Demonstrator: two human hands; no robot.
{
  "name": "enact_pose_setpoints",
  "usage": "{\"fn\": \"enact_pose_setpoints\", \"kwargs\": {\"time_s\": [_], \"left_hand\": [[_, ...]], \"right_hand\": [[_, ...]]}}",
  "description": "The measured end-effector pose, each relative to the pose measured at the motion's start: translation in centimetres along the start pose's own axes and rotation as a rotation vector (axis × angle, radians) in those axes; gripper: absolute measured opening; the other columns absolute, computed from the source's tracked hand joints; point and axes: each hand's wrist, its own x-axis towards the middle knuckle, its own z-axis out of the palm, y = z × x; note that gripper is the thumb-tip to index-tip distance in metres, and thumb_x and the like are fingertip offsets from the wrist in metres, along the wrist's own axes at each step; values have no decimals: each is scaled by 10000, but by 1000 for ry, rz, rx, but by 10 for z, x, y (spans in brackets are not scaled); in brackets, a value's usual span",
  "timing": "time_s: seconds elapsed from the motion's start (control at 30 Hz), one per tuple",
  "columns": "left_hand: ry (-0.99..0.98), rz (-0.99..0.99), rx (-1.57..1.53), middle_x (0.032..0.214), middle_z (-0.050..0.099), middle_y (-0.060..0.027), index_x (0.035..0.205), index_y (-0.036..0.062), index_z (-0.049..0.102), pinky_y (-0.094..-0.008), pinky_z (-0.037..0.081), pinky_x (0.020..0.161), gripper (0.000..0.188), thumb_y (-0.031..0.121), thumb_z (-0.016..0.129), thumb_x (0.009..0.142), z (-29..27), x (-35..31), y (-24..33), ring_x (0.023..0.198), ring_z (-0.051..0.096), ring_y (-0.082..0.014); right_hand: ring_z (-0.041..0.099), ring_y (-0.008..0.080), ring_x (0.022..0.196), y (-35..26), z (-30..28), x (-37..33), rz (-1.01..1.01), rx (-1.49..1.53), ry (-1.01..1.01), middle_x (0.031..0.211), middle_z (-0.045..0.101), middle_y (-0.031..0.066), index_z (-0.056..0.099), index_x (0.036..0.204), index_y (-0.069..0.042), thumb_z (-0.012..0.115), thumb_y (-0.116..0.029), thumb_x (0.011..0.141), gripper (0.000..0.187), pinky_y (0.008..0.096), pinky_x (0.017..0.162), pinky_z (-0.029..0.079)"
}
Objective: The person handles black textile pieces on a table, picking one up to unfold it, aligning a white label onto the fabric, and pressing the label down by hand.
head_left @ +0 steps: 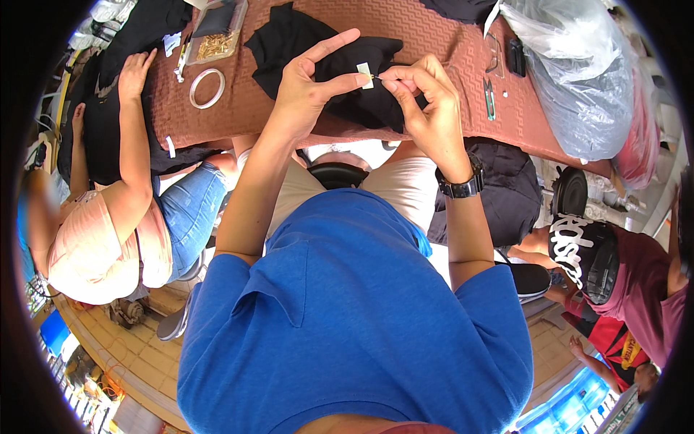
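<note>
A black garment (pixel 293 45) lies bunched on the cloth-covered table in front of me. Against it sits a small white tag (pixel 364 71). My left hand (pixel 309 90) has its thumb on the tag's edge, with the index finger stretched away; its other fingers are mostly hidden. At the tag's right side, the thumb and index finger of my right hand (pixel 428 98) pinch a tiny, thin pin (pixel 377 78), too small to make out well. A black watch (pixel 463 186) is on my right wrist.
A clear box (pixel 217 45) of gold-coloured pins and a white tape roll (pixel 207 88) are at left on the brown tablecloth (pixel 246 116). Thread snips (pixel 489 100), eyeglasses (pixel 494 54) and a large plastic bag (pixel 571 79) lie right. People are on both sides; the left one handles dark cloth.
</note>
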Motion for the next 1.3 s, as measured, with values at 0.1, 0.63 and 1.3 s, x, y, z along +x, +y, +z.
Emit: {"fn": "enact_pose_setpoints", "kwargs": {"time_s": [0.1,0.63,1.3], "left_hand": [[-16,-22,-9,1214,669,-49,1354,11,580,-260,437,1021,596,-35,770,791,1,-2,0,993,640,-76],[4,-18,-2,1253,652,-72,1352,-2,577,-254,460,986,599,-48,767,786,1,4,-2,990,645,-88],[-25,-19,13,1195,677,-60,1353,0,578,-257,433,1018,601,-21,779,788,4,2,-3,958,648,-75]], "right_hand": [[556,162,715,-1,-1,-4,-8,-5,15,813,545,58,726,966,-25,679,34,854,135,282,663,489],[545,159,695,8,1,0,-20,1,35,793,523,53,740,969,-42,690,22,851,143,287,624,447],[546,144,687,11,0,-2,20,55,26,791,543,39,743,943,-41,718,1,846,108,262,636,459]]}}
